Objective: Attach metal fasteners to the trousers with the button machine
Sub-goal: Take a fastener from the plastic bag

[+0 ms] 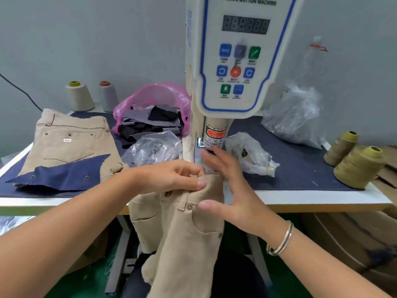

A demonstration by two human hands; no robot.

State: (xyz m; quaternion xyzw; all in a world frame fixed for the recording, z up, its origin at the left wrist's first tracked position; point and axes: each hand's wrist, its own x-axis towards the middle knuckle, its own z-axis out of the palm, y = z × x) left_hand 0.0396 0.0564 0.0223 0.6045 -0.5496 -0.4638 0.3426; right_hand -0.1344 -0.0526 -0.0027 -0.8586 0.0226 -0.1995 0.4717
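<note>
Beige trousers (189, 237) hang over the table's front edge, their waistband lying under the head of the white servo button machine (236, 67). My left hand (171, 176) pinches the waistband near its top corner. Just to the right, my right hand (232, 190) is spread with straight fingers, its fingertips up by the machine's punch (212, 138) and its thumb close to a metal button (189, 207) on the trousers. Another metal fastener (168, 193) shows below my left hand.
A finished beige pair (71, 143) lies at the left with a navy fabric scrap (62, 176) on it. Clear bags of fasteners (154, 147) (251, 155) (296, 119), a pink bag of scraps (152, 112) and thread cones (358, 166) (79, 95) crowd the blue table mat (296, 168).
</note>
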